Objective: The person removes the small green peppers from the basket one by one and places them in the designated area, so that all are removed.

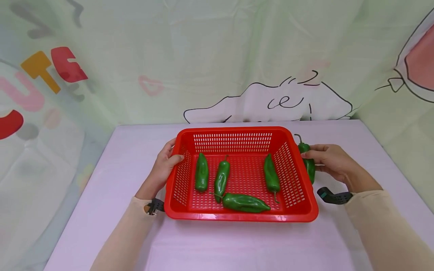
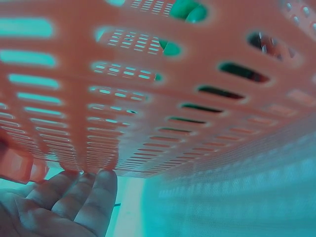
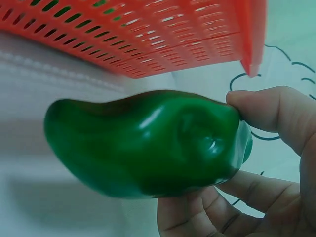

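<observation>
A red plastic basket (image 1: pixel 242 217) with slotted walls sits before me. Inside lie two upright-pointing green peppers at the left, one pepper (image 1: pixel 271 175) by the right wall and another pepper (image 1: pixel 245 203) lying crosswise along the front. My left hand (image 1: pixel 164 165) grips the basket's left rim, thumb over the top; in the left wrist view its fingers (image 2: pixel 96 197) lie against the outer wall. Just outside the right wall, my right hand (image 1: pixel 330 162) pinches a green pepper (image 3: pixel 143 143) between thumb and fingers near its stem end. The right wrist view shows this pepper below the basket rim.
The basket stands on a table with a pale cloth (image 1: pixel 220 244). Behind it hangs a light printed curtain (image 1: pixel 210 56) with drawn lines and coloured letters. Dark straps (image 1: pixel 333 196) with small cameras sit on both wrists.
</observation>
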Action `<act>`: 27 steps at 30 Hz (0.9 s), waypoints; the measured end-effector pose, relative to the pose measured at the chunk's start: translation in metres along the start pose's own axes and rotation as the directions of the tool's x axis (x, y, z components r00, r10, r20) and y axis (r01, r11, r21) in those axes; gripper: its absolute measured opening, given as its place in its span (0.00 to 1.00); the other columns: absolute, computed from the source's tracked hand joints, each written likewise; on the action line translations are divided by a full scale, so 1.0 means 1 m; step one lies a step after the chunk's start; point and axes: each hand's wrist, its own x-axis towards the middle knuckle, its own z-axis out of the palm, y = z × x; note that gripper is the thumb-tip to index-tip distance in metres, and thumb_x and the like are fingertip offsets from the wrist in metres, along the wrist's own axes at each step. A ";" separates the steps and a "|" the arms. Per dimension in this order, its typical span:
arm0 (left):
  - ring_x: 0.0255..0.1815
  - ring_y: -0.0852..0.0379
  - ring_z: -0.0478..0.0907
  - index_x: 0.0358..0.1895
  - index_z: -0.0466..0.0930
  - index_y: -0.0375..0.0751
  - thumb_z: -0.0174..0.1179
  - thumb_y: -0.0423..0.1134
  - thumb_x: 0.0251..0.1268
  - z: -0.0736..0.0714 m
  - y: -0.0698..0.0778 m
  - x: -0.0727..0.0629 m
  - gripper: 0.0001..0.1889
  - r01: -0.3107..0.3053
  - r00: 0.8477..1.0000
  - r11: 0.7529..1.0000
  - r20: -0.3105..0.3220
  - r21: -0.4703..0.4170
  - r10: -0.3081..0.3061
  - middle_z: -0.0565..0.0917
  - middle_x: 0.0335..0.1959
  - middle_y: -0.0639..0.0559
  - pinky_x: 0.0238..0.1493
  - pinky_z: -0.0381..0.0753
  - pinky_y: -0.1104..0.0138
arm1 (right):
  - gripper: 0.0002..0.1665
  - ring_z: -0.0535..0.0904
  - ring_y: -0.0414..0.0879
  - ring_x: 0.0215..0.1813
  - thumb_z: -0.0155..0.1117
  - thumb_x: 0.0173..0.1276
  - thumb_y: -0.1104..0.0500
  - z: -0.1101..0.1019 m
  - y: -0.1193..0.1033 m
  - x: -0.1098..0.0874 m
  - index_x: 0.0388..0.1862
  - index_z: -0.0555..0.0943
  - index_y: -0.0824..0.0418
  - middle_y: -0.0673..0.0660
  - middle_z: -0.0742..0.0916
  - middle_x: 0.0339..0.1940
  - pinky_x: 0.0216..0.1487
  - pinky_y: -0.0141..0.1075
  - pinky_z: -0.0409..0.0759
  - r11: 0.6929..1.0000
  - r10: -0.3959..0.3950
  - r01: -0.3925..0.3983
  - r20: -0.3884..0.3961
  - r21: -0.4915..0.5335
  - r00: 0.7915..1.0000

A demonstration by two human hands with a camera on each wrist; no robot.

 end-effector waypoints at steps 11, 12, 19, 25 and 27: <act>0.62 0.30 0.80 0.82 0.54 0.43 0.50 0.31 0.74 0.000 0.000 0.000 0.35 0.000 1.000 1.000 0.005 0.010 0.000 0.74 0.72 0.36 0.48 0.89 0.50 | 0.45 0.75 0.65 0.66 0.55 0.80 0.49 0.004 0.005 0.002 0.80 0.53 0.78 0.78 0.68 0.75 0.59 0.44 0.87 0.999 0.039 -0.039 0.011 -0.030 0.999; 0.62 0.30 0.80 0.82 0.54 0.43 0.51 0.31 0.74 0.000 0.000 0.000 0.35 -0.001 1.000 1.000 0.005 0.012 0.001 0.74 0.72 0.36 0.48 0.89 0.49 | 0.46 0.74 0.66 0.67 0.55 0.80 0.49 0.004 0.006 0.002 0.81 0.53 0.78 0.78 0.68 0.76 0.61 0.46 0.86 0.998 0.043 -0.042 0.013 -0.035 0.999; 0.63 0.31 0.80 0.82 0.54 0.43 0.50 0.31 0.74 0.000 -0.001 0.001 0.35 -0.005 1.000 1.000 0.005 0.010 0.005 0.74 0.72 0.36 0.48 0.89 0.50 | 0.46 0.71 0.70 0.69 0.55 0.81 0.49 0.006 0.006 0.002 0.80 0.53 0.79 0.79 0.67 0.76 0.66 0.54 0.82 0.996 0.064 -0.063 0.018 -0.058 0.998; 0.63 0.30 0.80 0.82 0.54 0.43 0.51 0.31 0.73 0.001 -0.001 0.000 0.35 -0.007 1.000 1.000 0.004 0.009 0.007 0.74 0.72 0.37 0.48 0.89 0.50 | 0.46 0.70 0.70 0.69 0.56 0.80 0.48 0.008 0.006 0.001 0.80 0.53 0.79 0.79 0.67 0.75 0.66 0.53 0.82 0.994 0.081 -0.080 0.016 -0.077 0.997; 0.63 0.30 0.80 0.82 0.54 0.43 0.51 0.31 0.73 0.001 -0.001 0.000 0.35 -0.008 1.000 1.000 0.003 0.009 0.008 0.73 0.72 0.37 0.48 0.89 0.49 | 0.47 0.70 0.70 0.69 0.56 0.80 0.48 0.008 0.006 0.002 0.80 0.53 0.79 0.79 0.67 0.75 0.65 0.52 0.83 0.993 0.091 -0.089 0.018 -0.076 0.996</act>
